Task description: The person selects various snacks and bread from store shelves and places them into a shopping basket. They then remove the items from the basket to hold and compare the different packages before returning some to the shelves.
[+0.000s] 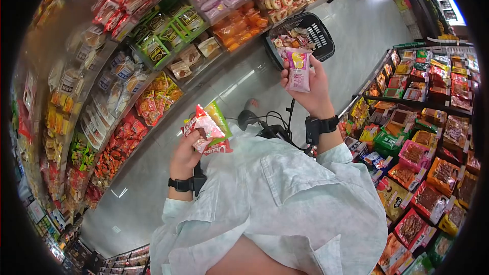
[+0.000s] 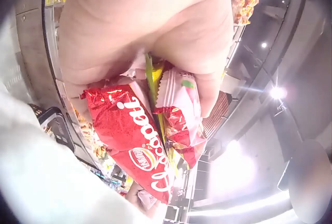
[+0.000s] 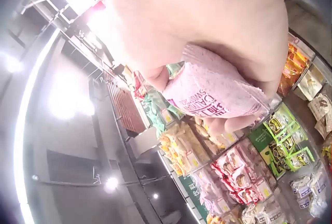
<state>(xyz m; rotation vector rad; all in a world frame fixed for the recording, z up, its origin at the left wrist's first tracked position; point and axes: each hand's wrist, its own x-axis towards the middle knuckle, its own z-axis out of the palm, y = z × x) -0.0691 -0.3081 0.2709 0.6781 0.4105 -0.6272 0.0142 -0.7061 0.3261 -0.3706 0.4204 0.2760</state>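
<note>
Long grey-edged shelves (image 1: 232, 57) of bagged snacks curve along my left and far side, and dark-framed display racks (image 1: 433, 106) crowded with bright packs stand on my right, so a shiny grey floor (image 1: 137, 193) leaves me just an aisle between them. My loose pale-green shirt (image 1: 305, 183) fills the near middle, and thin black cables (image 1: 275, 131) hang between my forearms, where a sleeve or packet could catch. On the floor at the far side stands a black plastic basket (image 1: 326, 46) with some wrapped snacks (image 1: 291, 39) inside; my right hand partly hides its near edge.

Both hands are gripping. My left hand (image 1: 186, 150), on the near left, clasps a bunch: a shiny red packet with white lettering (image 2: 127, 136), a white-and-red wrapped packet (image 1: 206, 125) and a flat green packet (image 1: 221, 117). Such slippery wrappers want an even hold, I think, firm enough that none slides out, yet light enough to spare the contents.

My right hand (image 1: 318, 89), farther off, holds a small pale-pink plastic packet (image 1: 299, 76), printed face up; gripping it by the sides leaves the print readable.
</note>
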